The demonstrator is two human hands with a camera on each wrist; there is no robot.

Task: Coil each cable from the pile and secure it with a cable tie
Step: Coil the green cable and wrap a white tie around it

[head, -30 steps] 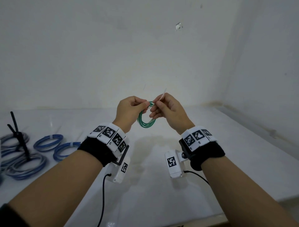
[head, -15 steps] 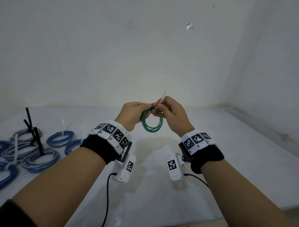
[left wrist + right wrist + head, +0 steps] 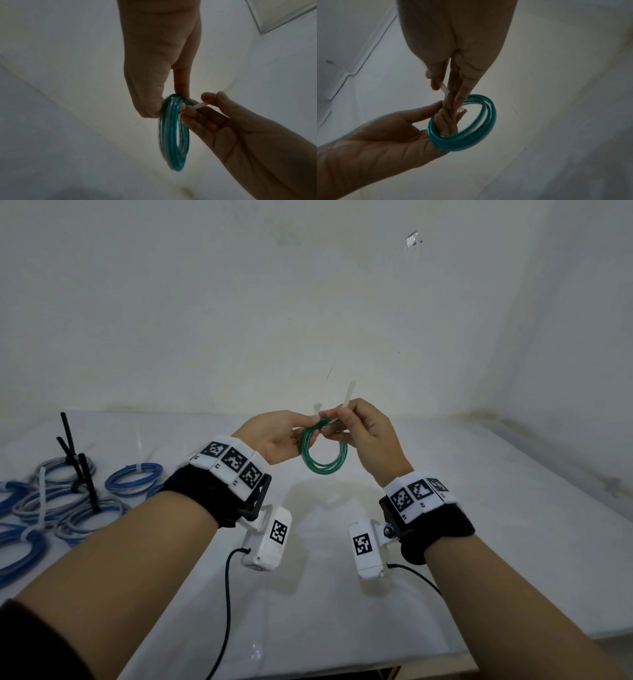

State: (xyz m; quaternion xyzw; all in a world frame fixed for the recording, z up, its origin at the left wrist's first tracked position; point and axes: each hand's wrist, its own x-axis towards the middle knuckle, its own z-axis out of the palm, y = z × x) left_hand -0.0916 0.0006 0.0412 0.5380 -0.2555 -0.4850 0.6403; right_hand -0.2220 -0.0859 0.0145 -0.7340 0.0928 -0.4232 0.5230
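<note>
A green coiled cable [image 3: 323,451] hangs in the air between both hands above the white table [image 3: 513,491]. My left hand [image 3: 274,440] pinches the top of the coil [image 3: 173,129] between thumb and fingers. My right hand [image 3: 363,436] pinches a white cable tie [image 3: 347,398] whose free end sticks up past the fingers. In the right wrist view the tie [image 3: 443,87] runs down between the right fingers to the coil [image 3: 465,136], and left fingers pass through the ring. Whether the tie is locked is hidden by the fingers.
Several blue and grey coiled cables [image 3: 133,479] with white ties lie at the table's left side. A small black stand [image 3: 80,470] rises among them. White walls close the back and right. The table's front edge [image 3: 394,669] runs below my forearms.
Both hands with the green coil have shifted slightly right and lower in view as the head turned. The coil now hangs more face-on, and more of the tie's free end shows above the right fingers.
</note>
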